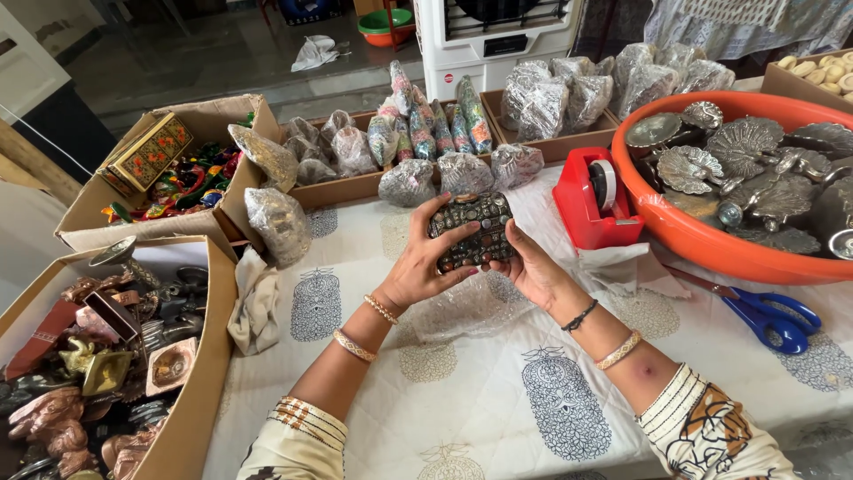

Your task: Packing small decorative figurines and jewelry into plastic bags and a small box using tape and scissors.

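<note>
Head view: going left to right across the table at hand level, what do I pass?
Cardboard box of figurines → left hand → studded box → right hand → red tape dispenser → blue scissors.

Open brown cardboard boxes [182, 427] of figurines stand at my left. Clear plastic-wrapped bundles [462, 171] fill shallow cardboard trays [342, 188] along the table's far edge, beyond my hands.
</note>
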